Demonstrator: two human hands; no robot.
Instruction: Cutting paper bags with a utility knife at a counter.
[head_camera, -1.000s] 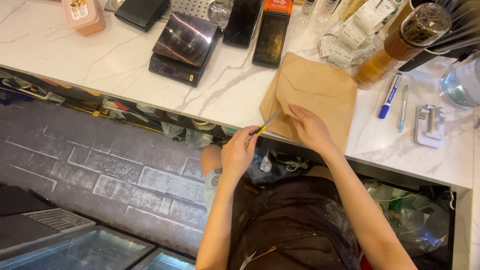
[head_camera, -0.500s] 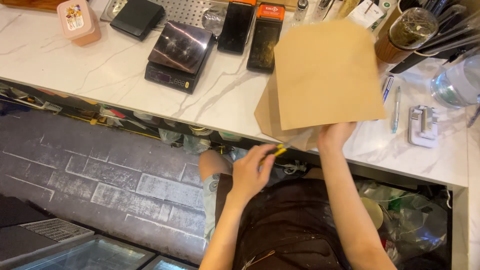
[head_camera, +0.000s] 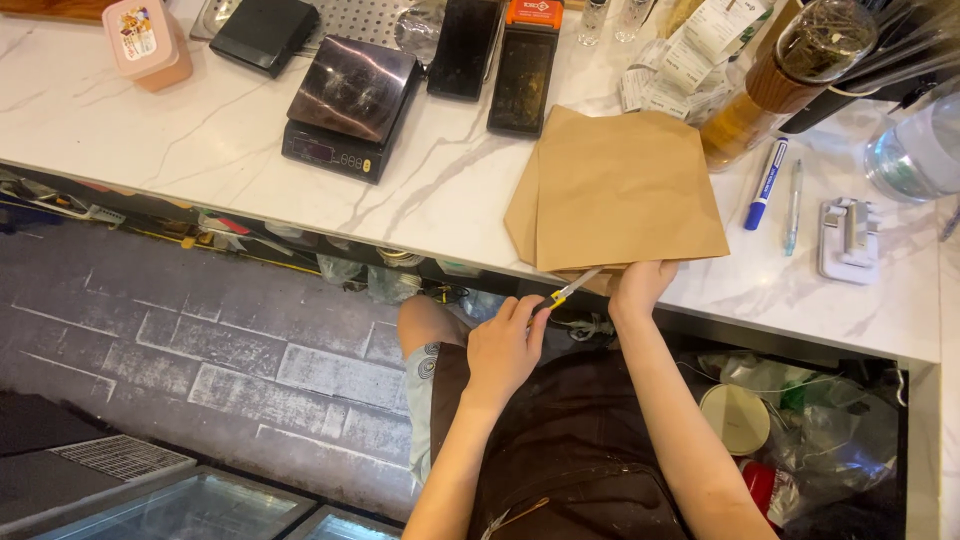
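Counter (head_camera: 200, 150): scale (head_camera: 350, 105), two dark terminals, blue marker (head_camera: 767, 183), clip (head_camera: 850, 238) around brown bag (head_camera: 620, 190). Bag, raised upright half a second ago, now lies flat near the counter edge. Right hand (head_camera: 640, 283) pinches its near edge; left hand (head_camera: 505, 345) closed around yellow cutter (head_camera: 568, 290), tip touching the bag.

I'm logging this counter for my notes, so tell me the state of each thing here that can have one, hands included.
Brown paper bag: flat, folded shut, near edge lifted off the counter.
Right hand: gripping the bag's near edge.
Left hand: closed on a small yellow-handled tool, tip at the bag's edge.
Digital scale: nothing on its platform.
Blue marker: capped, lying flat.
Pink box: lid on.
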